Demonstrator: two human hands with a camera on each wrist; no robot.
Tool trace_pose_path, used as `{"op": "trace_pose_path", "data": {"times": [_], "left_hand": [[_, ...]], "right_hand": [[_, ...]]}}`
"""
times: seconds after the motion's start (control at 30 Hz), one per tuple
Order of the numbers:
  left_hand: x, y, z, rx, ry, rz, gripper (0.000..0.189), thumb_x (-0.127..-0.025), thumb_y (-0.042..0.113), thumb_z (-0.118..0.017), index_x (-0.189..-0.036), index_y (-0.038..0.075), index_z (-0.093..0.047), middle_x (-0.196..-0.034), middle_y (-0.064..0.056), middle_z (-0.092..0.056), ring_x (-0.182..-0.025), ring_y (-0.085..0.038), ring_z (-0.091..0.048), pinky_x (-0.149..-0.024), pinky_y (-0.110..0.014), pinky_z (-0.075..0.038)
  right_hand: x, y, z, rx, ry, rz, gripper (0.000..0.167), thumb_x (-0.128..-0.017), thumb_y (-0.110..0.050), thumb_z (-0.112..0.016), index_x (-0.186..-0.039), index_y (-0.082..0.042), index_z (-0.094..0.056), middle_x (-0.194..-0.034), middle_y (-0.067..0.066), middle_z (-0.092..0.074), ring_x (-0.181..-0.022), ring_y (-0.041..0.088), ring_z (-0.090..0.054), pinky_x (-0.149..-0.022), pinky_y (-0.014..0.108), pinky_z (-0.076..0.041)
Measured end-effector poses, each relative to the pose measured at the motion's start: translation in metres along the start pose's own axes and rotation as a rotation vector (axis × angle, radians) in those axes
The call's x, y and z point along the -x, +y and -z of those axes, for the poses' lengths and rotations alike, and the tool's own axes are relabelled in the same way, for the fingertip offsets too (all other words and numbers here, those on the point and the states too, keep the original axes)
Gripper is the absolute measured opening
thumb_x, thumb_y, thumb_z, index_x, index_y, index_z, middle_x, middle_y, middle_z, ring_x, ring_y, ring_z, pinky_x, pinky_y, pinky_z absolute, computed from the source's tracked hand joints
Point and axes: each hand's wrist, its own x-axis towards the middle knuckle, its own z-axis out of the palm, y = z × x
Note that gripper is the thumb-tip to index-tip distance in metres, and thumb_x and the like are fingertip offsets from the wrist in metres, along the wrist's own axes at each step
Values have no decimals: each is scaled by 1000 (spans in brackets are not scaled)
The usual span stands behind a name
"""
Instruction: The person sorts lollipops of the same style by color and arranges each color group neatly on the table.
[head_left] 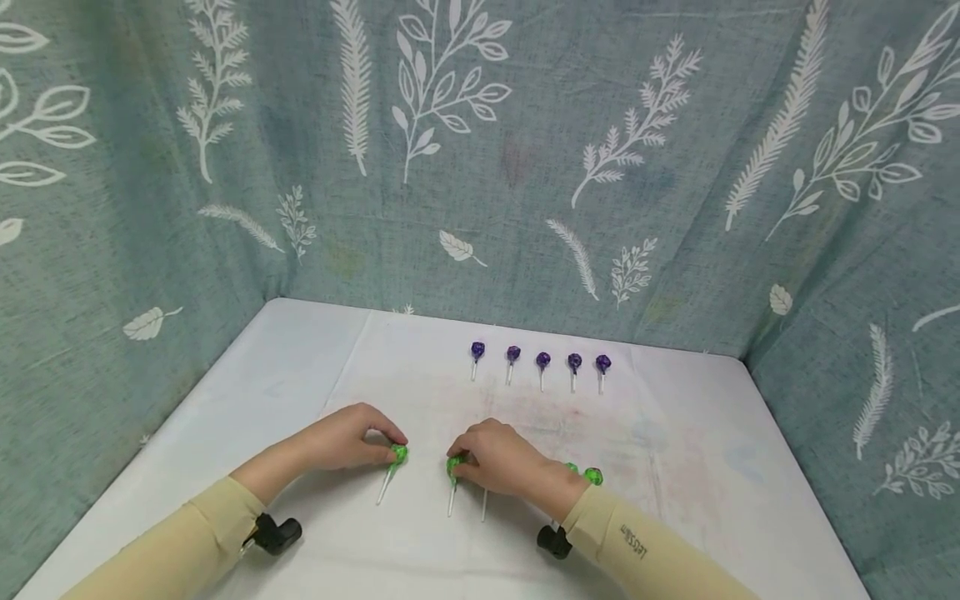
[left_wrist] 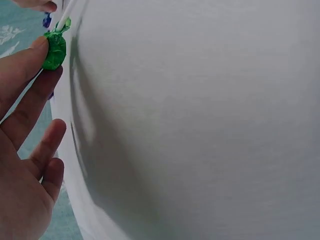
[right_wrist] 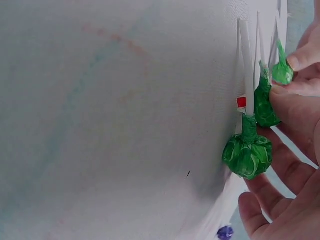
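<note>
My left hand (head_left: 347, 437) pinches the green-wrapped head of a lollipop (head_left: 400, 454) between thumb and fingertips, its white stick pointing toward me. In the left wrist view the same green lollipop (left_wrist: 56, 50) sits between the thumb and a finger. Just to the right, my right hand (head_left: 498, 454) pinches another green lollipop (head_left: 453, 467) by its head. Close beside it a third green lollipop (right_wrist: 247, 155) lies under that hand; only its stick (head_left: 484, 505) shows in the head view.
Behind the hands, several purple lollipops (head_left: 543, 360) lie in a row, sticks toward me. Two more green lollipops (head_left: 593, 476) are partly hidden by my right forearm. A white cloth (head_left: 360, 542) covers the table, and a patterned grey-green curtain (head_left: 525, 167) surrounds its back and sides.
</note>
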Motion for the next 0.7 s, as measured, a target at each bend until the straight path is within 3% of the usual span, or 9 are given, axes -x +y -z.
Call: {"op": "trace_pose_path", "data": {"times": [0.37, 0.7], "left_hand": [[-23, 2, 15, -27, 37, -62, 19, -89, 38, -75, -107, 31, -75, -107, 19, -68, -110, -16, -62, -96, -46, -46], [-55, 12, 28, 11, 59, -5, 27, -89, 38, -75, -114, 27, -75, -112, 16, -68, -119, -22, -58, -101, -52, -42]], "right_hand": [[0, -2, 0, 5, -4, 17, 21, -91, -31, -75, -108, -19, -76, -91, -14, -67, -79, -1, -56, -85, 27, -47], [-1, 2, -1, 5, -11, -7, 22, -91, -33, -74, -109, -21, -76, -93, -16, -67, -86, 1, -58, -90, 29, -46]]}}
